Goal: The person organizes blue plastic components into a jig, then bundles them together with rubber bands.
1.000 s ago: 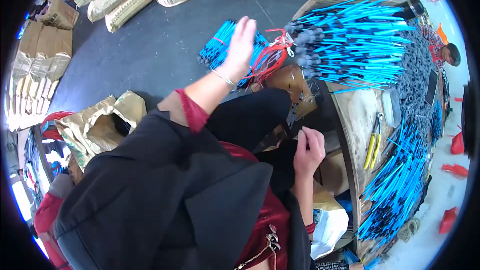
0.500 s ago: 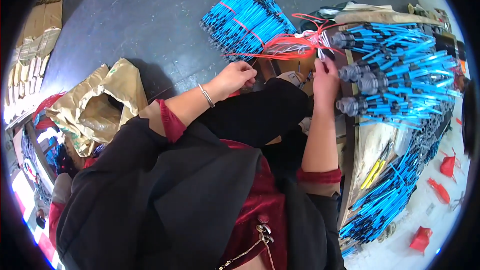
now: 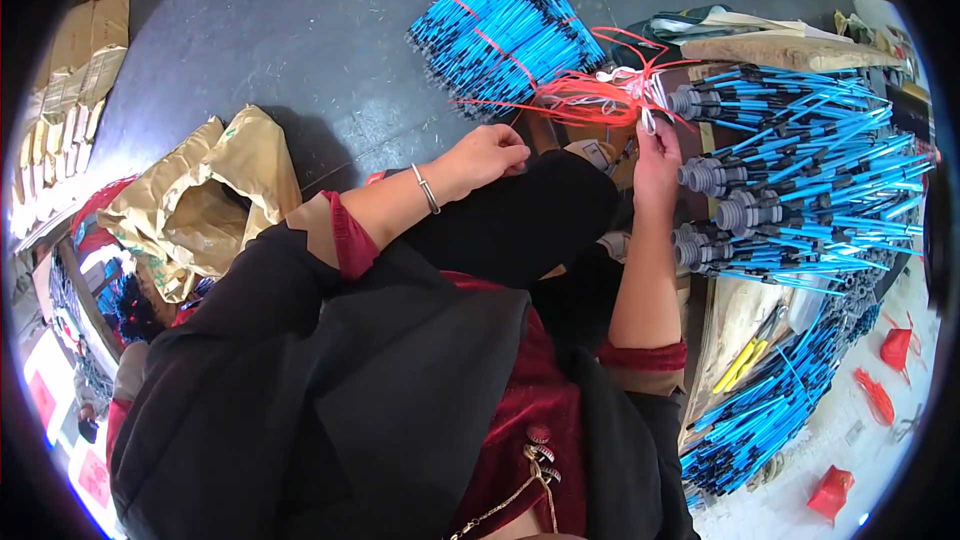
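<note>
My right hand [image 3: 656, 170] pinches a white strand [image 3: 648, 122] at the near end of a tangle of red and white ties [image 3: 595, 98]. Above my lap, my left hand [image 3: 487, 157] is closed, thumb against curled fingers; whatever it may hold is too small to make out. Just beyond the ties stand bundles of blue tubes with black ends [image 3: 500, 35], bound with red bands. Close by on the right, blue tubes with grey ribbed fittings [image 3: 735, 215] lie piled on a wooden bench [image 3: 735, 315].
Yellow-handled pliers [image 3: 742, 364] lie on the bench beside more blue tubes [image 3: 765, 405]. To my left stands an open brown paper sack [image 3: 205, 205]. Cardboard boxes [image 3: 85, 65] are stacked at the far left. Red scraps [image 3: 830, 493] lie on the pale floor at right.
My left hand has shifted slightly right and nearer to me. The right hand has come a little nearer too, still pinching at the ties. The whole view has moved slightly.
</note>
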